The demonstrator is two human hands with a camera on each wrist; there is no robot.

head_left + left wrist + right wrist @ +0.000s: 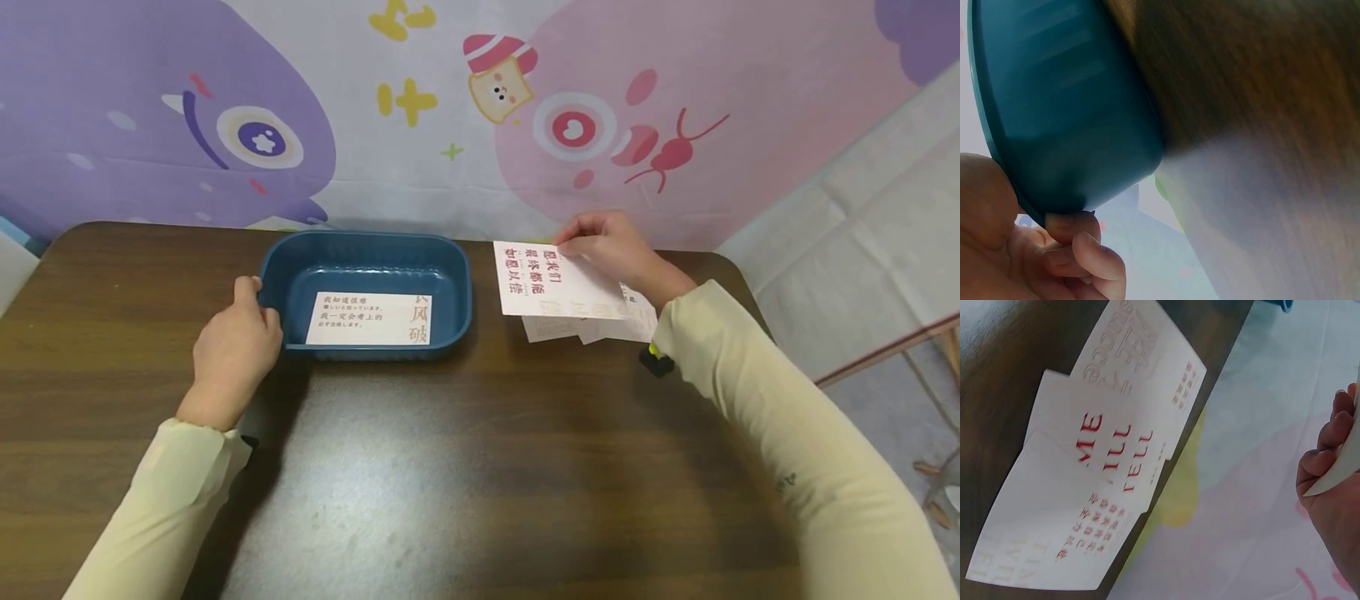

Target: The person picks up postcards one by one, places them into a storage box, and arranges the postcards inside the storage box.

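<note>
Pinching a printed card (558, 283) above the overlapping cards (1094, 462) right of the blue tray (375, 258) on the desk (525, 467), our right hand (618, 250) could drop it if that pinch loosens; our left hand (236, 342) grips the tray's left end, where uneven pulling might tip it.

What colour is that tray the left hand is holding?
The tray is dark teal-blue, best seen in the head view.

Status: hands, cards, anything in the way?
Left hand grips blue tray by its rim. Right hand pinches one card, apart from card pile on table. Another card inside tray. No obstruction visible between held card and tray.
</note>
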